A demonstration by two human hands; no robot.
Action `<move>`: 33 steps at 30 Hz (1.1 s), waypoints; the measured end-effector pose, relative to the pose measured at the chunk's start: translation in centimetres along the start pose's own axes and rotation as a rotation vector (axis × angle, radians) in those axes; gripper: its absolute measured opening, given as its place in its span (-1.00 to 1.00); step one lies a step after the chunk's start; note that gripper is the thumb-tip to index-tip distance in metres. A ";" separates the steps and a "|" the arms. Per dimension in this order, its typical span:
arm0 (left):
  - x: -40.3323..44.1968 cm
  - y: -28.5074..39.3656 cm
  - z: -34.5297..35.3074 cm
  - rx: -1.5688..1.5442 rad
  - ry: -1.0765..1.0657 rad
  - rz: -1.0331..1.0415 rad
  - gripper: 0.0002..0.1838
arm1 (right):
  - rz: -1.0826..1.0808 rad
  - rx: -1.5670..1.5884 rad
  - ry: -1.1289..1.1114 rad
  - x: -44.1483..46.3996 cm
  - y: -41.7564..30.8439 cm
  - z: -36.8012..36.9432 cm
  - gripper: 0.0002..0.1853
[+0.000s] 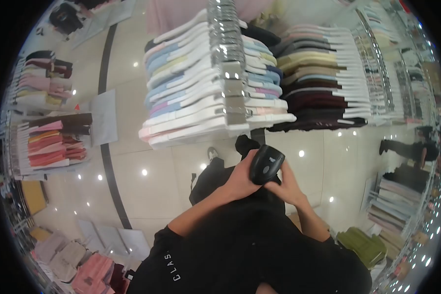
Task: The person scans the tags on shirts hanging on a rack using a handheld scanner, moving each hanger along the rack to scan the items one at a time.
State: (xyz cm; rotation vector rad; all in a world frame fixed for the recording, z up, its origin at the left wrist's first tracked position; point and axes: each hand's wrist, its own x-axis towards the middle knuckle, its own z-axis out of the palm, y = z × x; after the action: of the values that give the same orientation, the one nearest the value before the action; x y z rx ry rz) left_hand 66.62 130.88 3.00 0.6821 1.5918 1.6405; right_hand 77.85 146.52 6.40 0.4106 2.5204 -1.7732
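Note:
A black handheld barcode scanner (267, 165) with a small pale logo and an oval grey spot on top is held in front of my body. My left hand (241, 176) is closed around its left side, with the fingers partly hidden behind it. From the other side, my right hand (290, 188) grips its lower right edge, the thumb close to the scanner's base. Just beyond the scanner hangs a rack of white, blue and yellow garments (181, 81) on white hangers, apart from both hands.
A metal rail (225, 44) runs over the nearest garments. Dark and tan clothes (313, 88) hang to its right. Pink and red clothes (59, 147) hang at the left. Another person (411, 149) is at the far right. Glossy tiles (147, 191) cover the floor.

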 end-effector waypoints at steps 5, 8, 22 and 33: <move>-0.3 -2.0 1.8 0.126 -0.123 0.078 -0.09 | 0.188 0.153 -0.033 -2.8 3.1 3.1 -0.11; 0.1 -0.6 2.3 0.193 -0.230 0.046 -0.09 | 0.260 0.435 0.186 -2.5 4.9 3.4 -0.28; 6.9 -8.8 2.6 0.865 0.663 0.159 -0.43 | 0.059 0.559 0.468 -3.1 7.4 -6.4 -0.80; 11.5 -28.6 1.7 0.789 0.345 -0.630 -0.16 | 0.327 0.555 0.374 -6.8 10.2 -9.2 -0.85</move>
State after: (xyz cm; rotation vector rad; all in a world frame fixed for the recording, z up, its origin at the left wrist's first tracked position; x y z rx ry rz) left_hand 65.35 139.93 -26.48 0.2018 2.4189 0.6601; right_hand 87.95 156.93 1.39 1.1935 1.9255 -2.3948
